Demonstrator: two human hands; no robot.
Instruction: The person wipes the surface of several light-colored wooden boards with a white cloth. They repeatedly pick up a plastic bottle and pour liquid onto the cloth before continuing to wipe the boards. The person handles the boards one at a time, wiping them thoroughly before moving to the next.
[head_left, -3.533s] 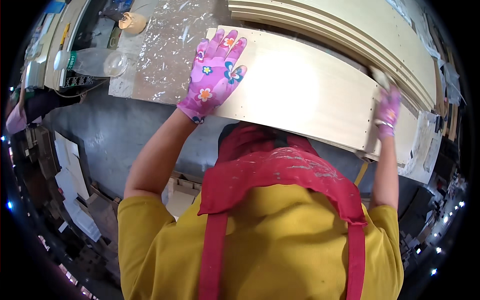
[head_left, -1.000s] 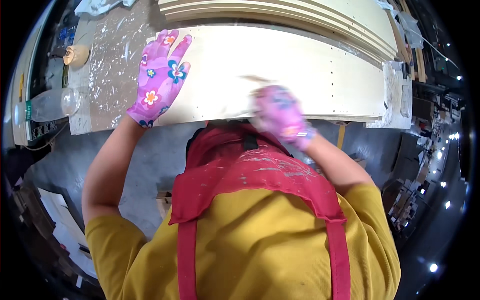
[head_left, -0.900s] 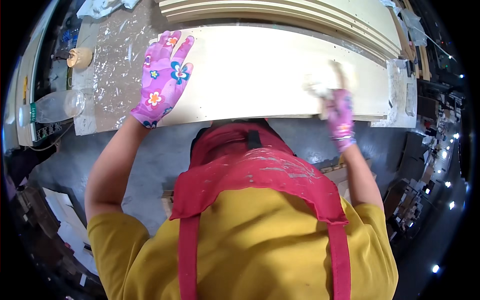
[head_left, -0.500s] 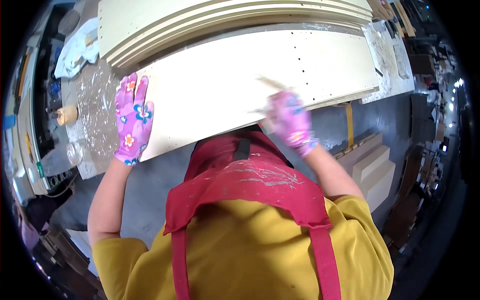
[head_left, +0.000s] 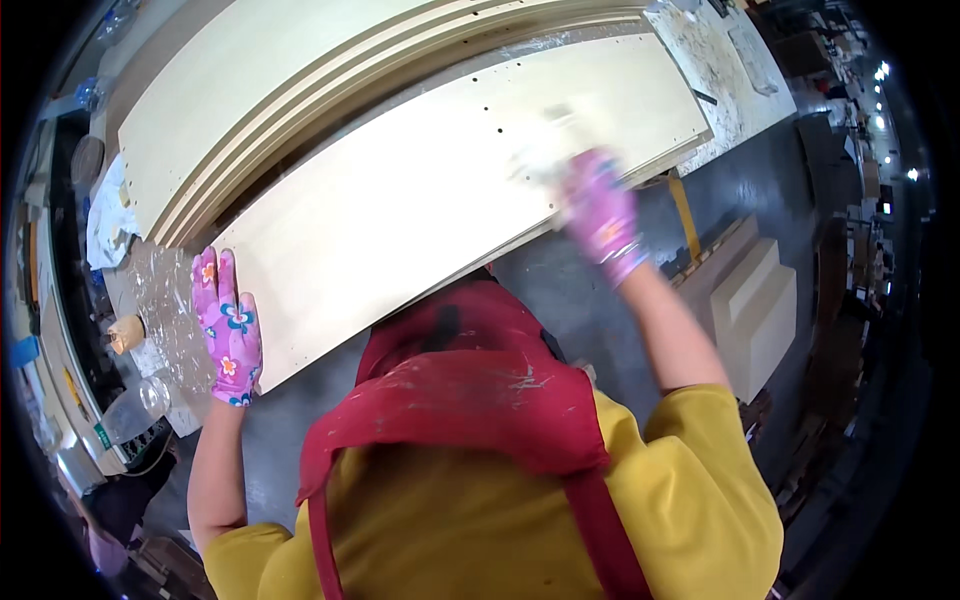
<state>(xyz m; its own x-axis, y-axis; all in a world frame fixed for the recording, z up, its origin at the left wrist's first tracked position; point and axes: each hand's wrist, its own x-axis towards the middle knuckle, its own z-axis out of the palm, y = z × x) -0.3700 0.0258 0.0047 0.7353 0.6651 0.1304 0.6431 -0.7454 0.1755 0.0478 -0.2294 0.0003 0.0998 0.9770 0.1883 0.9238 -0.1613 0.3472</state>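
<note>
A long cream-coloured board with small dark holes lies before me, at the top of a low stack. My left hand, in a pink flowered glove, rests at its left end with the fingers stretched out. Over the right part of the board is my right hand, gloved alike and smeared by motion. Its fingers are closed round a pale, cloth-like thing, too blurred to name exactly, at the board's surface.
Behind the board stands a stack of similar boards. A white rag, a tape roll and a clear plastic bottle lie at the left. Pale panels stand low at the right, beyond a yellow strap.
My right hand has swept rightward along the board with the pale thing. My left hand stays at the board's left end. The whole view has turned and shifted.
</note>
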